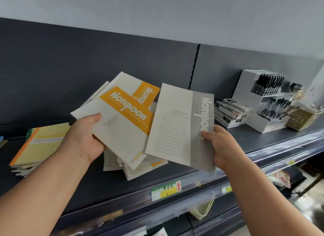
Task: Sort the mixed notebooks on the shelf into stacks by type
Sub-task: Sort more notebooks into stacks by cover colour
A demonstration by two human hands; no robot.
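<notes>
Well to the left of the loose pile of notebooks in the middle of the shelf, a stack of yellow-covered notebooks lies flat and roughly squared, which reads as one type already put aside. Just above the pile the left hand grips a fan of orange-banded notebooks, thumb on the front cover and fingers hidden underneath. At least two show, held together presumably because they match. The pile itself lies askew beneath them, its covers overlapping at odd angles, so it looks like the unsorted remainder. To the right of the pile and lifted off the shelf, the right hand pinches a grey-banded notebook near its lower corner, thumb on top. It holds this one apart from the orange ones, I'd guess because it is a different type and needs its own spot. Well to the right of the pile stand flat boxes and a white rack of pens, no part of the sorting.
</notes>
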